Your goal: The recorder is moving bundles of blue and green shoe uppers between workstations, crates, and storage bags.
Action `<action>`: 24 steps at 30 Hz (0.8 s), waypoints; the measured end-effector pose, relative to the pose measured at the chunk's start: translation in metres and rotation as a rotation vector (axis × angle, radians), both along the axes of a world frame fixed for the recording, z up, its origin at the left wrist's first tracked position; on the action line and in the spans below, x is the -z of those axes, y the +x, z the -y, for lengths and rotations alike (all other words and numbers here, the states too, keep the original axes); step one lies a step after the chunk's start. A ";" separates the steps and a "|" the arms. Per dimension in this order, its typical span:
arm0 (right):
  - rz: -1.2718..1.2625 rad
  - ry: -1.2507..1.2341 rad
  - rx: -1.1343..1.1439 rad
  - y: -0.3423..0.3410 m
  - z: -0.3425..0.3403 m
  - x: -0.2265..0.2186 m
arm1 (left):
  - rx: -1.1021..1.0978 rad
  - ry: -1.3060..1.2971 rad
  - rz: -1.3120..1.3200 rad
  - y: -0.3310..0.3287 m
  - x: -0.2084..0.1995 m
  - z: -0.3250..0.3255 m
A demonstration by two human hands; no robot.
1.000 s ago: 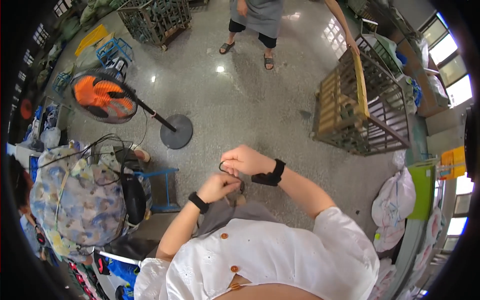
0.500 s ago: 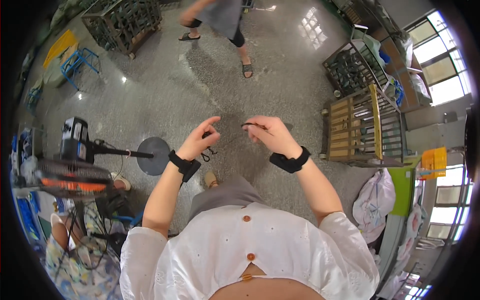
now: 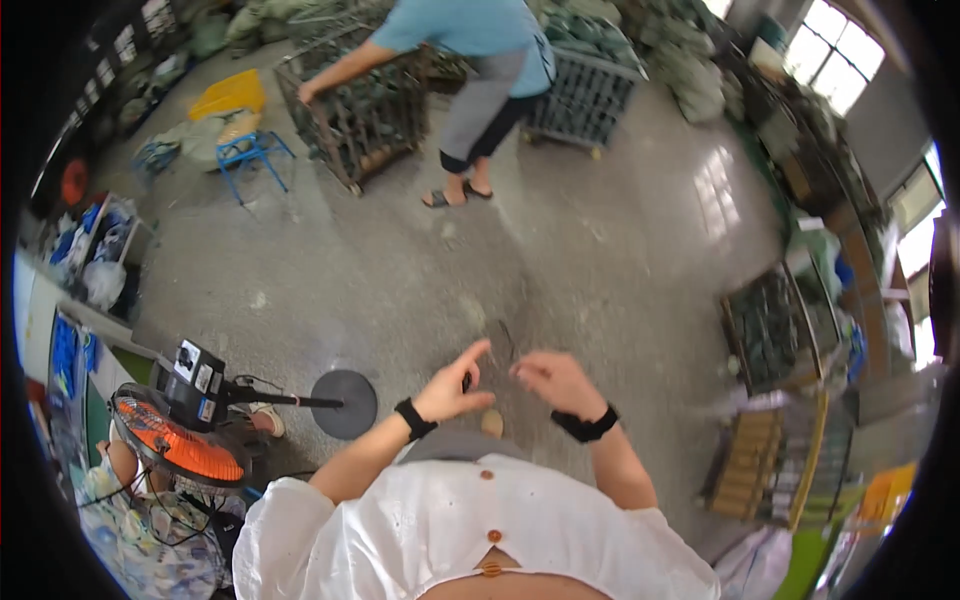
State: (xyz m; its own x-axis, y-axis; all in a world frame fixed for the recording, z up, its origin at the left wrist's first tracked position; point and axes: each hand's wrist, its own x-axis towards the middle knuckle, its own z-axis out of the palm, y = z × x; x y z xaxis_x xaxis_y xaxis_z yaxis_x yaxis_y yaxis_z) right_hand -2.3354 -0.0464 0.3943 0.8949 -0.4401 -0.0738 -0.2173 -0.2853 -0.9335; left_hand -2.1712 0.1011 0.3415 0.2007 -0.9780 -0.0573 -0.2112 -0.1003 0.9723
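My left hand (image 3: 455, 388) is at the lower middle with its index finger pointing out. Its other fingers curl around a small black thing (image 3: 467, 381), mostly hidden in the grip. Just to the right, my right hand (image 3: 562, 384) is closed in a pinch. A thin dark cord (image 3: 507, 338) rises in a curve from its fingertips, blurred against the floor. The two hands are apart, both held in front of my body above the floor. Each wrist wears a black band with a small block.
A standing fan (image 3: 180, 430) with an orange centre is on the left, beside a seated person in patterned clothes. Ahead, a co-worker in blue (image 3: 470, 40) reaches to a slatted cart (image 3: 360, 120). A blue stool (image 3: 250, 155) stands far left; crates (image 3: 770, 455) line the right.
My view has tilted up, showing more of the room. The co-worker has moved left to the cart. My hands stay close together, and the cord now stands up from the right fingertips.
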 end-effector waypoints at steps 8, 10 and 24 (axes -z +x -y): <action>0.126 0.253 -0.438 0.193 0.040 0.017 | -0.419 0.002 0.159 0.114 0.032 -0.011; 0.258 0.291 -0.248 0.255 0.049 0.018 | -0.739 0.017 0.090 0.152 0.053 -0.029; 0.427 0.419 0.103 0.680 0.092 0.073 | -1.476 -0.508 -0.662 0.510 0.014 -0.059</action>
State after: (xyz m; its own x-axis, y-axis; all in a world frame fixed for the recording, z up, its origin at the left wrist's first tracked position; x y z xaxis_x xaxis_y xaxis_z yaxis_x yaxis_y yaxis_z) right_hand -1.6559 -0.1381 0.3216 0.8379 -0.5372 0.0968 0.1942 0.1277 -0.9726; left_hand -1.6615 0.1598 0.3274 0.9633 0.0627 -0.2611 0.1958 0.5013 0.8428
